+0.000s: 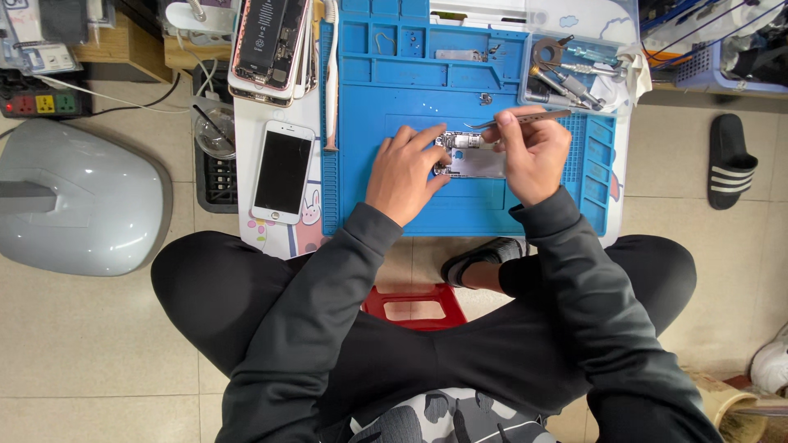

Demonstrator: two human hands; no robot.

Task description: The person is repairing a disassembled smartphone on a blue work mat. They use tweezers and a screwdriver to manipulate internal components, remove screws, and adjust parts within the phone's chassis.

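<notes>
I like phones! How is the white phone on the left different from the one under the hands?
The white phone is whole, with its dark screen on; the opened phone shows bare metal insides. The white phone lies untouched off the blue mat; the opened phone sits on it, steadied by the left hand, the right hand holding tweezers. Both lie flat.

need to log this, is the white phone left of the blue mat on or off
It looks off: the white phone lies face up beside the blue mat, its screen plain black.
</notes>
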